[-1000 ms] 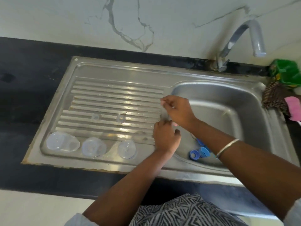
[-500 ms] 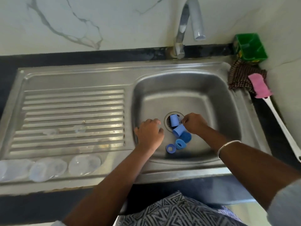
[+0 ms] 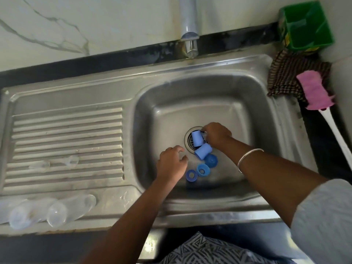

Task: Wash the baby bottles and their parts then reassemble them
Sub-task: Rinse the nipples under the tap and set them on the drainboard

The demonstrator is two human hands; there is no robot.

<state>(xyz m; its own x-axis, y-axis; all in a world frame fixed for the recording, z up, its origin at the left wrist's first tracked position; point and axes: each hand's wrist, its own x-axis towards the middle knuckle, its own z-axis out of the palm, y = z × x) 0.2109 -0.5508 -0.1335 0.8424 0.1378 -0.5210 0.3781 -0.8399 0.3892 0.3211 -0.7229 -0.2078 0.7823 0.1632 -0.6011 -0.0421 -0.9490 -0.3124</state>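
Head view: the right hand (image 3: pixel 217 134) reaches into the steel sink (image 3: pixel 253 119) at the drain (image 3: pixel 189 140), fingers curled beside a light blue cap (image 3: pixel 197 138); whether its grip pinches anything cannot be told. The left hand (image 3: pixel 172 164) hovers with its fingers loosely curled, holding nothing. A second cap (image 3: pixel 203 151), a blue dome (image 3: pixel 211 160) and two blue rings (image 3: pixel 191 175) lie just beside the drain. Clear bottles (image 3: pixel 55 210) lie on the drainboard's front edge
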